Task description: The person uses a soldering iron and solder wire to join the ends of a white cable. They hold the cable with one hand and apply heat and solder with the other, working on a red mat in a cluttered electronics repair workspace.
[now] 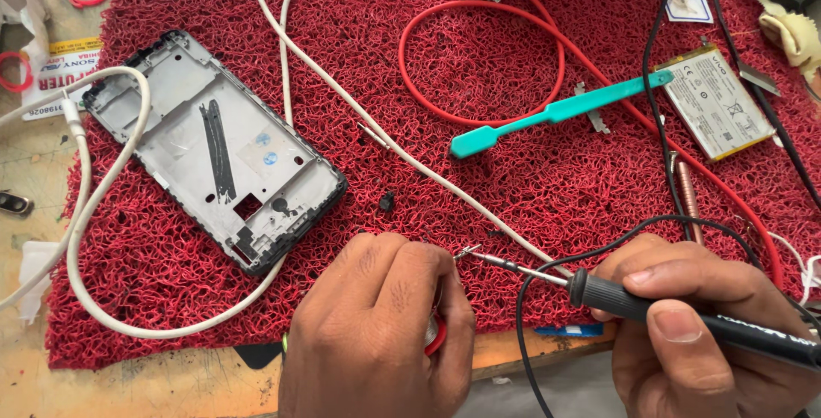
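right hand point(693, 332) clamped pen-style on a black soldering iron point(684, 311), tip just beside the left hand point(385, 324), which is curled knuckles-up, pinching a small, mostly hidden part above the red mat point(513, 170). risk: the tip may slip onto the fingers or mat, as the gap is narrow. phone frame point(214, 148) lies well apart.

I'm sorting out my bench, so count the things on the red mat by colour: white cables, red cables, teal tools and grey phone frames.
White cables: 2
Red cables: 1
Teal tools: 1
Grey phone frames: 1
Total: 5
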